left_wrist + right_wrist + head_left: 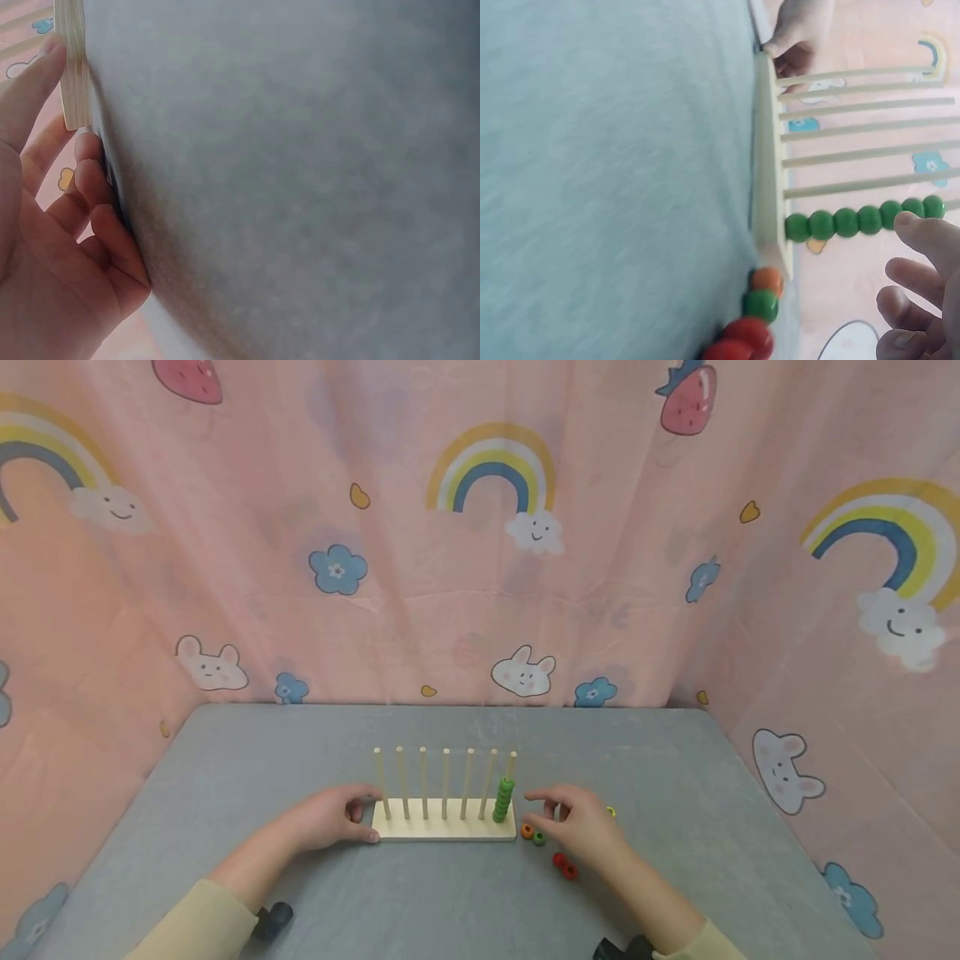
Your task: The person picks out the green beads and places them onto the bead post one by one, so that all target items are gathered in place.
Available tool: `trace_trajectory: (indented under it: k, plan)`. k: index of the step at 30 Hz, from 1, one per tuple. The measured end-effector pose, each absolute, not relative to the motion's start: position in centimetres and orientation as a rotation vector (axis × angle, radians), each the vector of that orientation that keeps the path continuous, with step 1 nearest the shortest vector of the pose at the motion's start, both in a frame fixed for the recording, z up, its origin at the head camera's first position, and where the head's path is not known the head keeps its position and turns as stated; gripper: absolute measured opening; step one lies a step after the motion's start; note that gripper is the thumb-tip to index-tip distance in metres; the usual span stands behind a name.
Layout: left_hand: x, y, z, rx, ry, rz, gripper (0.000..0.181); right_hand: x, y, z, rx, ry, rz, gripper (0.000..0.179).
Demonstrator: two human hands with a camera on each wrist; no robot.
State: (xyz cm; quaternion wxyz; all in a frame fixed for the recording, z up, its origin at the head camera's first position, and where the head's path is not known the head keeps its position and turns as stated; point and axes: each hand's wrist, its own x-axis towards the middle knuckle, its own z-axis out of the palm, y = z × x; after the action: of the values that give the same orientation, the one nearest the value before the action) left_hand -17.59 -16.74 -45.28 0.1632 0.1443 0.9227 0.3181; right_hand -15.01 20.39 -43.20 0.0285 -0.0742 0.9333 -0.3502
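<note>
A wooden peg board (444, 832) with a row of upright pegs stands on the table. Several green beads (503, 800) are stacked on its rightmost peg; the other pegs are bare. My left hand (333, 818) pinches the board's left end between thumb and fingers, as the left wrist view also shows at the board's edge (74, 82). Just right of the bead stack, my right hand (581, 825) holds nothing, its thumb and index finger apart. Below it lie an orange bead (527, 832), a loose green bead (538, 839) and two red beads (565, 866).
A yellow bead (611, 812) shows partly behind the right hand. The grey table (450, 910) reaches back to a pink patterned curtain (420, 635), which also hangs on both sides. Dark wrist devices (273, 922) show by both sleeves.
</note>
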Motion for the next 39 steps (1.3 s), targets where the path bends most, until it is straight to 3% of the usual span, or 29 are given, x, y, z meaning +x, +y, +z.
trace_trajectory:
  k: [10, 18, 39]
  plan:
    - [-17.7, -16.8, -45.7, 0.412, 2.645, 0.905, 0.054, -14.5, 21.9, -44.0, -0.197, 2.876, -1.036, 0.022]
    - [-17.5, -16.8, -45.4, 0.427, 2.643, 0.905, 0.055, -14.9, 22.1, -44.8, -0.097, 2.769, -0.929, 0.03]
    - [-17.7, -16.8, -45.4, 0.408, 2.643, 0.897, 0.053, -15.8, 21.9, -46.3, -0.131, 2.73, -0.724, 0.015]
